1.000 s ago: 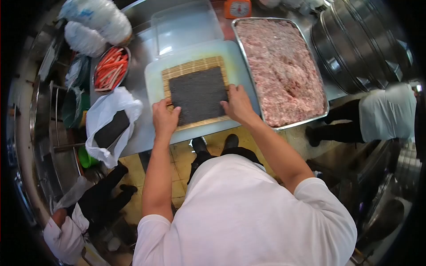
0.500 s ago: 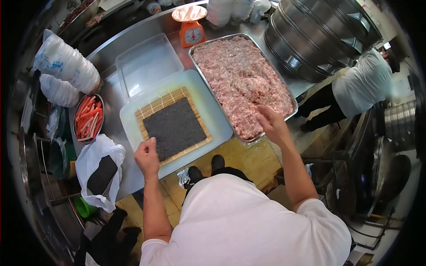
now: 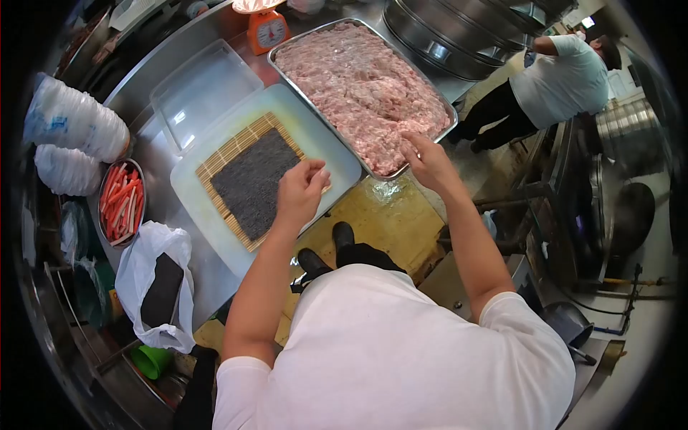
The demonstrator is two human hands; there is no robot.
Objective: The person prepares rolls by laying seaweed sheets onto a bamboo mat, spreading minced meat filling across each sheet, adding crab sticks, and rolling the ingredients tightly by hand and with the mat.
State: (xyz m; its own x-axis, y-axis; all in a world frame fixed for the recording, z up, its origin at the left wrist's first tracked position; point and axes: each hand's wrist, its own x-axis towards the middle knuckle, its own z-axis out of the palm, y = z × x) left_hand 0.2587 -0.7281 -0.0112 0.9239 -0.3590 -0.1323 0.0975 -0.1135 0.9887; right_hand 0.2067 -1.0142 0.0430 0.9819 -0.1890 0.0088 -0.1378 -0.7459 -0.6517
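A dark nori sheet (image 3: 251, 183) lies flat on a bamboo rolling mat (image 3: 208, 170), which rests on a pale cutting board (image 3: 188, 188). My left hand (image 3: 302, 190) hovers by the right edge of the nori with its fingers curled in; whatever they may hold is hidden. To the right, a metal tray (image 3: 342, 140) is filled with pinkish minced meat (image 3: 362, 86). My right hand (image 3: 430, 163) is at the tray's near right part, fingertips at the meat, thumb and fingers slightly apart.
On the left stand a bowl of red-and-white crab sticks (image 3: 122, 201), a white bag with dark sheets (image 3: 165, 287) and wrapped stacks (image 3: 79, 118). A clear lid (image 3: 204, 93), orange scale (image 3: 268, 32) and steel steamers (image 3: 451, 36) sit behind. Another person (image 3: 562, 82) stands right.
My left hand has moved right, from the mat's near left corner to the nori's right side. My right hand stays by the meat. The view has shifted, and the other person has raised an arm.
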